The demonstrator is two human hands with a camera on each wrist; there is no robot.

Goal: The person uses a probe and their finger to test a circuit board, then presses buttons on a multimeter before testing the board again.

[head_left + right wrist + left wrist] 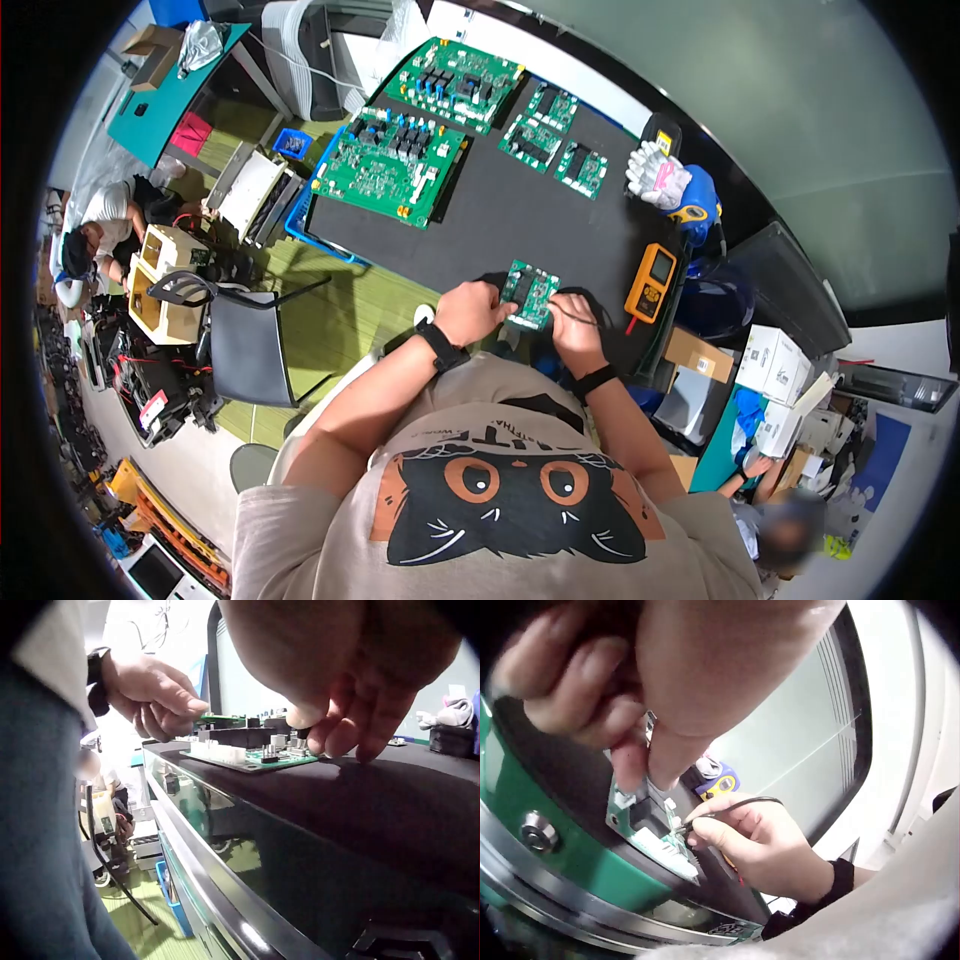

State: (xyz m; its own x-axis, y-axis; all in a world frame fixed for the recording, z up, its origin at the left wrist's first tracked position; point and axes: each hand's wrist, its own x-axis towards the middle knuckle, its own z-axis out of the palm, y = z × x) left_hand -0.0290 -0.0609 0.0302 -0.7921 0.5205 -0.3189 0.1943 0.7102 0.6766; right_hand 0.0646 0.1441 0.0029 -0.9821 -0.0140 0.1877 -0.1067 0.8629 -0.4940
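Observation:
A small green circuit board (530,294) with black and white components lies near the front edge of the dark bench mat. At its left edge my left hand (468,314) pinches the board between thumb and forefinger. My right hand (577,332) is at the opposite edge, pinching the end of a thin black cable (744,800) with thumb and fingertips. That cable arches back over the hand in the left wrist view. In the right wrist view a dark cable end (303,733) shows between the fingers, right at the connectors on the board's edge.
Two large green boards (392,165) lie at the back left of the mat (430,245), with three small boards (530,143) to their right. An orange meter (651,284) lies at the right, below a blue-yellow device (690,205) and white gloves (657,174). A chair (250,345) stands left.

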